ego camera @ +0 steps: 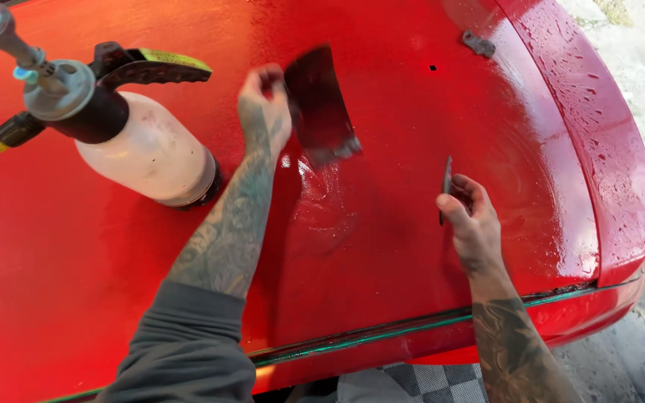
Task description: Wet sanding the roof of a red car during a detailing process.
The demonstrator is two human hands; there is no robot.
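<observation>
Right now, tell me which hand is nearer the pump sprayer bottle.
Left. The left hand pinches a dark film piece just beside the pump sprayer bottle; the right hand is farther off, holding a thin scraper.

From where I watch, the wet red panel (412,246) lies open between my two forearms and out to the right edge. On the left the pump sprayer (139,142) lies tilted, its nozzle and handle blocking that side. A dark film piece (321,104), lifted by my left hand (264,104), stands in the middle. A small grey bracket (479,43) sits up top right, near a tiny hole (432,68).
</observation>
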